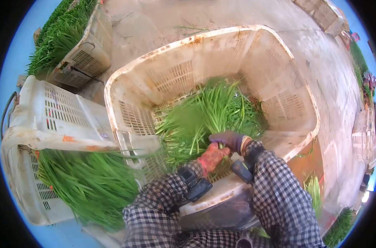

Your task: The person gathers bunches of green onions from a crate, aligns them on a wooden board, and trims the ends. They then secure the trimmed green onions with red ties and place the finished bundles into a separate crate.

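Observation:
A large off-white plastic crate [113,78] stands in front of me with long, thin green leaves, which look like garlic chives [221,103], heaped on its bottom. Over the near side of this heap, both my hands meet. My left hand [212,157], in a red patterned glove, is closed around the pale stem ends of a small bunch of chives. Against it, my right hand [230,140], in a purple glove, is closed with its fingers at the same stems. The fingers partly hide what they grip. Dark devices are strapped at both wrists, over checked sleeves.
At the left, a white crate [64,134] stands by another pile of chives [89,182]. A full crate [95,45] is at the upper left. More crates [322,16] stand on the concrete floor [303,49] at the right. A cut bundle [313,192] lies right of my arm.

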Demonstrator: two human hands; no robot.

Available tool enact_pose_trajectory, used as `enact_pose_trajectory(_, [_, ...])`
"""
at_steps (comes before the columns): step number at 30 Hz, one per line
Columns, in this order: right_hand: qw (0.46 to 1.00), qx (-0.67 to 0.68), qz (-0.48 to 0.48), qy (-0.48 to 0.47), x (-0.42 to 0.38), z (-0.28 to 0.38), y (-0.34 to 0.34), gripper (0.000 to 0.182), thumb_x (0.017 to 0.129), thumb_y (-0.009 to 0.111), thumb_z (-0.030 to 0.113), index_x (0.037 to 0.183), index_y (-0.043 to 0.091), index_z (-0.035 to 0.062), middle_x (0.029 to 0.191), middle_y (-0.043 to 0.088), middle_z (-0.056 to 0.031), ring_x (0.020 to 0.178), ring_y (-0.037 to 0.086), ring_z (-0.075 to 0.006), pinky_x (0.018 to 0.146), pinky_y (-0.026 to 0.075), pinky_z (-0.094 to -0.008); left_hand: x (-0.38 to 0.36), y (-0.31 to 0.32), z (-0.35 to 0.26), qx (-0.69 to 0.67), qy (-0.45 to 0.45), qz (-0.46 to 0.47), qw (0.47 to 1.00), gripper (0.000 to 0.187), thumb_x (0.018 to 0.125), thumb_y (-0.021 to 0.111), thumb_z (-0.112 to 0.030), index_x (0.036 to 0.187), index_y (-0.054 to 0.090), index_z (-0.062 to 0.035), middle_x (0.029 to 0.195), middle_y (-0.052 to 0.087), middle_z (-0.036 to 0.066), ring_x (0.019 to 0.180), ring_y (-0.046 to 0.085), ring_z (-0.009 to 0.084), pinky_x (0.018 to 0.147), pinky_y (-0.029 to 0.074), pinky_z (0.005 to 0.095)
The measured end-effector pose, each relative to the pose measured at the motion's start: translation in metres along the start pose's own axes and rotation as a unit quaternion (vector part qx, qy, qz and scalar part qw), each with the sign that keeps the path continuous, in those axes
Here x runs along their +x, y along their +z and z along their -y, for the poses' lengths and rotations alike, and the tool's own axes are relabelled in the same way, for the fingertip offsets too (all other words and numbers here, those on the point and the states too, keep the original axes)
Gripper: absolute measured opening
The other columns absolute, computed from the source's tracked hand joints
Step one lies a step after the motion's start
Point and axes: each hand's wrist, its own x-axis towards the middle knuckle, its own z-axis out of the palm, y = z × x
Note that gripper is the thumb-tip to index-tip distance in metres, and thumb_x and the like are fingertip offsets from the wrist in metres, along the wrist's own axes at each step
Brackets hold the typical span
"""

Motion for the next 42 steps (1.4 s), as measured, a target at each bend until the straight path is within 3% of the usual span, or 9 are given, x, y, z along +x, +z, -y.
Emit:
enact_pose_trajectory(7, [0.966,-0.217,-0.096,-0.099,-0.004,-0.019,-0.006,0.025,0.082,0.056,0.011,0.106,0.061,0.0112,0.091,0.065,-0.0130,0.081,0.064,-0.0310,0.070,0.050,-0.0348,0.010,-0.038,-0.033,0.217,-0.057,0.116,0.967,0.062,0.083,0.067,-0.038,0.125,0.047,0.0025,0.101,0.062,0.011,0.093,0.059,0.0191,0.081,0.051,0.0317])
enact_pose_trajectory(18, [0.920,-0.325,0.115,0.185,-0.007,0.019,-0.015,0.027,0.066,0.074,0.025,0.090,0.072,0.0142,0.084,0.068,-0.0140,0.080,0.066,-0.0303,0.072,0.051,-0.0414,0.022,-0.047,-0.020,0.658,-0.162,-0.201,0.707,0.096,0.077,0.068,-0.040,0.148,0.009,-0.0146,0.146,0.025,0.023,0.121,0.047,0.0385,0.098,0.043,0.0465])
enact_pose_trajectory(23, [0.834,-0.498,0.174,0.159,-0.072,0.064,-0.096,0.024,0.071,0.065,0.028,0.089,0.070,0.0120,0.084,0.067,-0.0134,0.080,0.065,-0.0307,0.073,0.052,-0.0396,0.069,-0.115,0.092,0.732,-0.093,-0.238,0.632,0.073,0.086,0.049,-0.026,0.148,0.016,-0.0079,0.148,0.026,0.022,0.073,0.062,0.0249,0.061,0.049,0.0391])
enact_pose_trajectory(27, [0.803,-0.547,0.100,0.214,-0.172,0.163,-0.196,0.012,0.071,0.068,0.024,0.072,0.066,0.0115,0.073,0.065,-0.0049,0.055,0.061,-0.0232,0.058,0.052,-0.0352,0.087,-0.128,0.109,0.674,-0.109,-0.253,0.685,0.063,0.089,0.043,-0.013,0.147,0.018,-0.0101,0.148,0.026,0.017,0.107,0.059,0.0318,0.086,0.050,0.0400])
enact_pose_trajectory(30, [0.870,-0.012,-0.375,0.321,-0.228,0.252,-0.190,0.024,0.078,0.062,0.002,0.102,0.058,-0.0008,0.066,0.059,-0.0047,0.049,0.059,-0.0145,0.040,0.046,-0.0220,0.071,-0.112,0.077,0.654,-0.146,-0.220,0.709,0.064,0.089,0.041,-0.013,0.148,0.015,-0.0111,0.152,0.017,0.014,0.114,0.055,0.0341,0.093,0.047,0.0393])
enact_pose_trajectory(35, [0.844,-0.102,-0.298,0.434,-0.255,0.220,-0.164,0.024,0.076,0.066,0.013,0.097,0.061,0.0047,0.075,0.066,-0.0110,0.066,0.066,-0.0201,0.054,0.051,-0.0306,0.043,-0.052,-0.009,0.688,-0.299,-0.110,0.652,0.088,0.083,0.060,-0.040,0.149,0.009,-0.0121,0.154,0.001,0.017,0.137,0.028,0.0306,0.106,0.036,0.0371])
enact_pose_trajectory(36, [0.856,-0.462,-0.131,0.189,-0.271,0.174,-0.157,0.022,0.074,0.071,0.013,0.087,0.059,-0.0004,0.070,0.065,-0.0096,0.056,0.064,-0.0176,0.050,0.051,-0.0323,0.038,-0.043,-0.025,0.697,-0.288,-0.094,0.649,0.091,0.081,0.061,-0.043,0.149,0.009,-0.0108,0.154,0.001,0.018,0.137,0.028,0.0306,0.106,0.035,0.0376])
enact_pose_trajectory(38, [0.843,-0.266,-0.105,0.455,-0.260,0.163,-0.113,0.017,0.075,0.065,0.013,0.086,0.064,0.0005,0.073,0.067,-0.0140,0.063,0.067,-0.0222,0.059,0.053,-0.0324,0.012,-0.019,-0.067,0.717,-0.266,-0.060,0.641,0.098,0.078,0.064,-0.048,0.148,0.009,-0.0084,0.153,0.002,0.019,0.137,0.029,0.0307,0.106,0.035,0.0388])
enact_pose_trajectory(42, [0.805,-0.393,-0.153,0.418,-0.282,0.153,-0.085,0.019,0.078,0.053,0.011,0.093,0.063,0.0034,0.077,0.066,-0.0178,0.073,0.066,-0.0337,0.067,0.052,-0.0422,-0.029,0.022,-0.124,0.742,-0.065,-0.057,0.665,0.094,0.076,0.066,-0.053,0.144,0.024,-0.0034,0.147,0.027,0.023,0.128,0.043,0.0326,0.103,0.038,0.0409])
